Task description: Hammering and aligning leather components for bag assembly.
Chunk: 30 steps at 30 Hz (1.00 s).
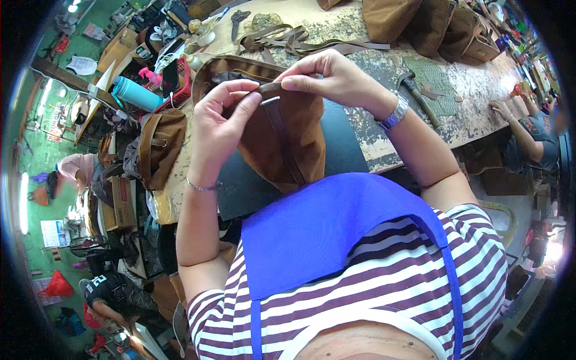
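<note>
A brown bag (pixel 300 135) with a dark strap (pixel 277 123) down its side rests on a black mat (pixel 348 141) in front of me. My left hand (pixel 225 117) pinches the bag's upper edge near a metal buckle (pixel 270 101). Close beside it, my right hand (pixel 321 75) grips the same edge between thumb and fingers. The bag's mouth gapes at the far left, where a zipper edge and dark lining show. Its lower end reaches the front of my blue apron (pixel 300 234).
Dark straps (pixel 300 45) lie across the worn table. A hammer (pixel 420 99) is on the right, with more brown bags (pixel 414 27) behind. At left are another brown bag (pixel 161 147), a turquoise bottle (pixel 138 93) and a red basket (pixel 183 87). Other people work on both sides.
</note>
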Available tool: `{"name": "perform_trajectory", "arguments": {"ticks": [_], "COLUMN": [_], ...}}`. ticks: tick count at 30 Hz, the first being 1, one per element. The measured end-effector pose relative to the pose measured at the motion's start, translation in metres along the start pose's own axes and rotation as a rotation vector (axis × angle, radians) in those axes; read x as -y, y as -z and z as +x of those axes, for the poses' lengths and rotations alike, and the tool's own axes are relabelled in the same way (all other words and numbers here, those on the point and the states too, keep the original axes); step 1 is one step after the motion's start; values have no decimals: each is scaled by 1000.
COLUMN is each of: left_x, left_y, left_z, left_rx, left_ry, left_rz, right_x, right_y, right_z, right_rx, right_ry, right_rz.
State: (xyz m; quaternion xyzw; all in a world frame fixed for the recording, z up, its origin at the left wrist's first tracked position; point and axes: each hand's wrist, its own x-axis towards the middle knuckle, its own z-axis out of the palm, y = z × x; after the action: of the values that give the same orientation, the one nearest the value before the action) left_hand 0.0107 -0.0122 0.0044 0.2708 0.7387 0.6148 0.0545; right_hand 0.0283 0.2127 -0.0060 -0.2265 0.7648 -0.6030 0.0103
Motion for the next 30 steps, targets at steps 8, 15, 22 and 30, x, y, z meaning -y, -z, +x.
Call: {"name": "perform_trajectory", "arguments": {"ticks": [8,15,22,30], "left_x": [16,11,37,21], "left_y": [2,11,24,-8], "left_z": [4,-4,-24,-76], "left_rx": [8,121,18,90], "left_ry": [30,-221,-589,-869], "left_rz": [-65,291,758,901], "right_x": [-21,9,14,-19], "right_y": [0,2,15,11], "right_z": [5,-17,-62,-114], "right_rx": [-11,-77,-17,-208], "right_ry": [-26,108,214,456], "right_rz": [51,-163,-569,-748]}}
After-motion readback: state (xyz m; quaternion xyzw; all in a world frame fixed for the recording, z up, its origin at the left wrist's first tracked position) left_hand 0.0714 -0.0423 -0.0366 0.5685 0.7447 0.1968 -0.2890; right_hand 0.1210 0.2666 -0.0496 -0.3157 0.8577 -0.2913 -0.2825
